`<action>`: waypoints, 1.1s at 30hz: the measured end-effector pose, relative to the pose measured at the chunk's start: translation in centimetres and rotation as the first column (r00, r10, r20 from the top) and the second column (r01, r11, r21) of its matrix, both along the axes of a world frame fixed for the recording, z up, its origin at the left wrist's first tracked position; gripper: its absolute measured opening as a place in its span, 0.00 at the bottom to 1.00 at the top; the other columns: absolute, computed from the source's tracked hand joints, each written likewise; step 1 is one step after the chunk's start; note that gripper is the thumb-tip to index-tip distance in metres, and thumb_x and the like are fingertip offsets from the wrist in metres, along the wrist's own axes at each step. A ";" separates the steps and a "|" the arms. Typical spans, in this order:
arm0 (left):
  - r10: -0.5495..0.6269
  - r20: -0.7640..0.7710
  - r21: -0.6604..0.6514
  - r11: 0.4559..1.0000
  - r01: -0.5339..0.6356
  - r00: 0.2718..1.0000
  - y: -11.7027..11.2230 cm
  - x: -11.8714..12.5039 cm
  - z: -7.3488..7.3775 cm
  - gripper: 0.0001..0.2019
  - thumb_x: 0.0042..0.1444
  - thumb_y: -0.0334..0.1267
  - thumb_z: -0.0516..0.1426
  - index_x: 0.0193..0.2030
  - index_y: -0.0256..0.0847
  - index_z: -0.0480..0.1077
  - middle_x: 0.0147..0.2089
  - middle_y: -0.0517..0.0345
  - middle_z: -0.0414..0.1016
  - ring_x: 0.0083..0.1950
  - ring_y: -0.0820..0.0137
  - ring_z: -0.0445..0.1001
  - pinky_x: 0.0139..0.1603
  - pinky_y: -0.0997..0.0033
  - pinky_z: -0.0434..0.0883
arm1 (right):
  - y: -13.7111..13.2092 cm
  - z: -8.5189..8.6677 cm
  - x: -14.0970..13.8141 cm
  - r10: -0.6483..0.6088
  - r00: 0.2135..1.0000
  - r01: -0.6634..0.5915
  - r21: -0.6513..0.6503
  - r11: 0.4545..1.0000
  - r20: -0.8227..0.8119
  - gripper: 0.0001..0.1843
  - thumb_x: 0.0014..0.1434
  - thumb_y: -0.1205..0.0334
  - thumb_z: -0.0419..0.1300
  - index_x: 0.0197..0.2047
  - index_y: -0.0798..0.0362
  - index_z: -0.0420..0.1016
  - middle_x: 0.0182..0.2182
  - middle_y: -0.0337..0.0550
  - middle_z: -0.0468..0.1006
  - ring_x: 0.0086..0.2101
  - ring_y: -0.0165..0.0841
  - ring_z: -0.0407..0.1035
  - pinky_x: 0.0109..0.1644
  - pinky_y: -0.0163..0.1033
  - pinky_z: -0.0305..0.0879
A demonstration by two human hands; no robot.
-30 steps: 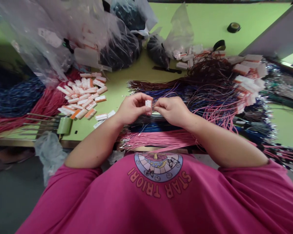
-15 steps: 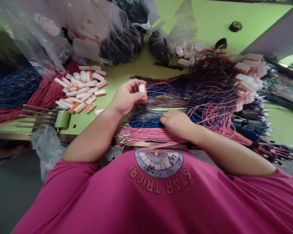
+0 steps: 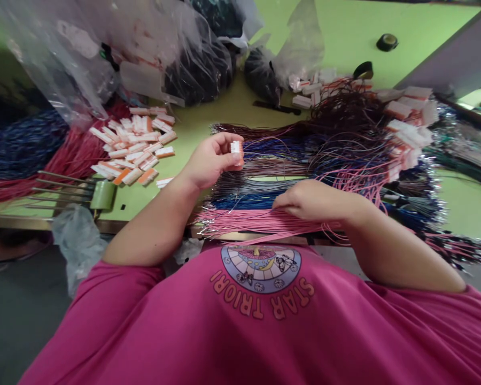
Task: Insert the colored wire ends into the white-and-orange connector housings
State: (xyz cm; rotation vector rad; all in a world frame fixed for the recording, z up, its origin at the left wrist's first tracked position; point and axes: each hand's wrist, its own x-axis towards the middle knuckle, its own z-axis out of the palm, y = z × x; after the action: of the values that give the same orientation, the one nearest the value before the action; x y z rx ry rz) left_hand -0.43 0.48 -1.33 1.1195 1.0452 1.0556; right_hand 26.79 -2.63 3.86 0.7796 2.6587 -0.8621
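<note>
My left hand [image 3: 209, 159] is raised over the green table [image 3: 336, 37] and pinches a small white and orange connector [image 3: 236, 149] between thumb and fingers. My right hand [image 3: 310, 200] rests lower, on the rows of wires, with its fingertips pinched at the pink wires [image 3: 244, 223] near the table's front edge. What those fingertips hold is too small to make out. Blue wires [image 3: 240, 203], grey wires [image 3: 244, 186] and dark brown wires [image 3: 264, 131] lie in rows between the two hands.
A pile of white and orange connectors [image 3: 134, 147] lies left of my left hand. Clear plastic bags [image 3: 144, 48] with dark parts fill the back left. More connectors [image 3: 409, 123] and tangled wires sit at the right. Two tape rolls [image 3: 386, 41] stand farther back.
My hands have come apart. The right hand dropped from the connector down to the wire rows, then slid right toward the pink wires. The left hand stayed raised with the connector.
</note>
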 end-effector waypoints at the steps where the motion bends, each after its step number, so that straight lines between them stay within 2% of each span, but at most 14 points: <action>1: -0.012 0.008 -0.011 1.000 0.012 1.000 0.0 0.0 0.0 0.20 0.48 0.26 0.66 0.49 0.39 0.73 0.37 0.61 0.74 0.33 0.76 0.75 0.34 0.75 0.78 | 0.2 0.3 0.3 0.017 0.999 -0.019 -0.045 0.999 -0.045 0.17 0.65 0.69 0.55 0.43 0.49 0.87 0.37 0.40 0.87 0.33 0.30 0.73 0.38 0.36 0.57; 5: -0.081 0.047 -0.059 0.995 0.083 0.996 -0.3 0.2 0.1 0.21 0.47 0.27 0.67 0.49 0.39 0.73 0.34 0.62 0.74 0.32 0.76 0.74 0.33 0.75 0.77 | -0.6 1.0 -1.0 0.056 0.946 -0.149 -0.277 0.949 -0.318 0.14 0.66 0.63 0.59 0.48 0.53 0.86 0.36 0.40 0.86 0.33 0.28 0.73 0.39 0.34 0.62; 8: -0.127 0.084 -0.063 0.989 0.133 0.988 -0.5 0.3 0.1 0.22 0.46 0.29 0.69 0.50 0.39 0.73 0.34 0.62 0.74 0.31 0.76 0.74 0.33 0.75 0.77 | -2.1 0.8 -4.1 0.019 0.885 -0.188 -0.320 0.929 -0.464 0.15 0.67 0.60 0.62 0.53 0.54 0.84 0.35 0.40 0.85 0.32 0.28 0.72 0.39 0.33 0.63; 10: -0.150 0.099 -0.042 0.987 0.155 0.984 -0.6 0.3 0.0 0.24 0.44 0.31 0.71 0.50 0.39 0.73 0.34 0.62 0.74 0.31 0.76 0.74 0.33 0.74 0.77 | -2.7 0.4 -5.9 -0.023 0.852 -0.167 -0.314 0.935 -0.523 0.13 0.68 0.61 0.60 0.51 0.54 0.83 0.38 0.41 0.86 0.35 0.28 0.74 0.42 0.34 0.65; 12: -0.172 0.110 -0.029 0.984 0.176 0.979 -0.7 0.3 -0.1 0.26 0.42 0.34 0.73 0.49 0.39 0.73 0.33 0.62 0.75 0.30 0.76 0.74 0.32 0.74 0.76 | -2.4 -0.1 -6.8 -0.145 0.816 -0.023 -0.282 0.959 -0.560 0.12 0.68 0.64 0.57 0.45 0.54 0.83 0.40 0.41 0.86 0.37 0.29 0.74 0.45 0.34 0.66; 14: -0.195 0.122 -0.027 0.980 0.199 0.973 -0.6 0.2 -0.2 0.27 0.41 0.36 0.74 0.49 0.40 0.73 0.34 0.62 0.76 0.30 0.75 0.74 0.32 0.74 0.76 | -1.4 -0.6 -6.5 -0.313 0.750 0.238 -0.205 0.950 -0.583 0.13 0.66 0.66 0.56 0.41 0.55 0.83 0.37 0.41 0.85 0.36 0.29 0.73 0.45 0.35 0.65; 16: -0.216 0.133 -0.027 0.975 0.222 0.967 -0.5 0.2 -0.2 0.27 0.42 0.37 0.75 0.48 0.40 0.73 0.35 0.61 0.77 0.31 0.75 0.75 0.32 0.74 0.76 | -0.3 -1.1 -5.7 -0.428 0.678 0.470 -0.095 0.877 -0.597 0.13 0.64 0.66 0.55 0.39 0.55 0.82 0.35 0.41 0.84 0.35 0.30 0.72 0.44 0.36 0.64; 17: -0.225 0.139 -0.025 0.973 0.230 0.964 -0.5 0.2 -0.3 0.26 0.42 0.38 0.75 0.48 0.40 0.73 0.35 0.61 0.77 0.31 0.75 0.75 0.33 0.74 0.76 | 0.2 -1.3 -5.2 -0.453 0.662 0.542 -0.036 0.840 -0.597 0.13 0.65 0.65 0.55 0.39 0.55 0.83 0.35 0.42 0.84 0.36 0.31 0.72 0.44 0.37 0.63; 19: -0.231 0.155 -0.028 0.971 0.238 0.961 -0.5 0.2 -0.2 0.26 0.42 0.38 0.75 0.48 0.40 0.73 0.34 0.61 0.77 0.30 0.76 0.75 0.33 0.73 0.77 | 0.8 -1.6 -4.6 -0.453 0.678 0.596 0.073 0.800 -0.579 0.15 0.66 0.63 0.55 0.41 0.55 0.84 0.37 0.44 0.85 0.38 0.33 0.74 0.45 0.38 0.63; 22: -0.218 0.176 -0.059 0.971 0.231 0.960 -0.6 0.3 -0.2 0.27 0.40 0.36 0.76 0.47 0.40 0.73 0.33 0.63 0.77 0.29 0.76 0.75 0.33 0.74 0.77 | 0.8 -1.8 -4.5 -0.427 0.757 0.572 0.186 0.799 -0.495 0.17 0.68 0.61 0.53 0.43 0.54 0.85 0.40 0.46 0.86 0.40 0.35 0.75 0.46 0.39 0.61; 26: -0.201 0.162 -0.056 0.976 0.212 0.966 -0.7 0.5 -0.1 0.27 0.41 0.37 0.76 0.47 0.40 0.73 0.33 0.63 0.77 0.30 0.76 0.75 0.33 0.74 0.76 | 0.5 -1.5 -5.3 -0.466 0.820 0.562 0.311 0.767 -0.333 0.19 0.70 0.60 0.51 0.43 0.55 0.84 0.39 0.48 0.86 0.38 0.36 0.74 0.42 0.40 0.57; 29: -0.201 0.146 -0.024 0.978 0.207 0.969 -0.8 0.6 -0.2 0.27 0.40 0.38 0.76 0.47 0.40 0.73 0.34 0.63 0.76 0.30 0.76 0.75 0.33 0.74 0.76 | 0.6 -1.2 -5.6 -0.482 0.838 0.545 0.363 0.756 -0.254 0.20 0.71 0.60 0.49 0.42 0.55 0.83 0.38 0.48 0.85 0.35 0.35 0.72 0.40 0.40 0.53; 33: -0.198 0.121 0.003 0.980 0.199 0.973 -0.8 0.7 -0.3 0.28 0.39 0.39 0.77 0.46 0.42 0.72 0.33 0.63 0.76 0.30 0.75 0.76 0.33 0.73 0.75 | 0.9 -0.7 -5.8 -0.502 0.836 0.549 0.360 0.755 -0.221 0.20 0.70 0.60 0.50 0.40 0.55 0.83 0.35 0.47 0.84 0.33 0.35 0.69 0.39 0.41 0.51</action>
State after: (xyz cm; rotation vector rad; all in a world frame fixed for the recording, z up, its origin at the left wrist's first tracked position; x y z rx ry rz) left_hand 0.29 -0.28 -1.61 1.1141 0.8235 0.9451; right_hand 21.03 -1.75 3.16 1.6984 2.7896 -0.4426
